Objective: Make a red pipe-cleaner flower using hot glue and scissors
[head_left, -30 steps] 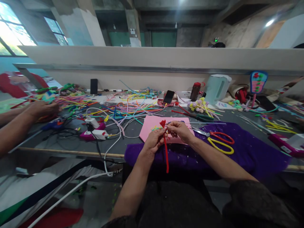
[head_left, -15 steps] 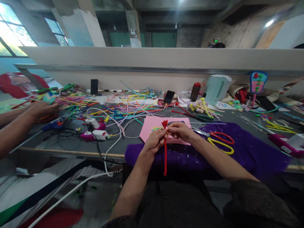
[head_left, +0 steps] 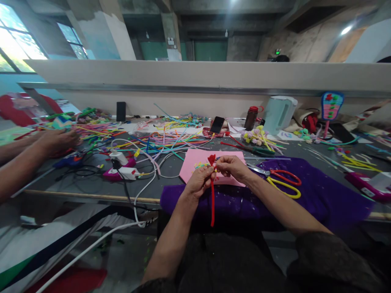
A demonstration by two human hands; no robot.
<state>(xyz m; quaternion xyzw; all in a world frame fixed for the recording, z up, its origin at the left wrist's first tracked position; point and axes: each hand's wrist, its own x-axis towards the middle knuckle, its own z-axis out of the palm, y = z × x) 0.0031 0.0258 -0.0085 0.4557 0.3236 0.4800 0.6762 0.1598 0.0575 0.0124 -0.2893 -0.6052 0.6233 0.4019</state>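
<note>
Both hands up over the desk point(head_left: 91, 191), pinched on a red pipe cleaner point(head_left: 212, 199): left hand point(head_left: 200, 181) grips the stem, right hand point(head_left: 233, 167) nips the curled top. Tail hangs free. Scissors point(head_left: 282, 181) w/in reach on purple cloth point(head_left: 320, 195).

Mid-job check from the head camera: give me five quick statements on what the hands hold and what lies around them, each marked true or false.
1. Both the left hand and the right hand grip the red pipe cleaner. True.
2. The scissors are in the right hand. False: they lie on the purple cloth, right of that hand.
3. A pink sheet lies on the table beyond the hands. True.
4. The phone lies on the purple cloth. False: it sits farther back, among the loose coloured pipe cleaners.
5. Another person's hand rests on the table at far left. True.
</note>
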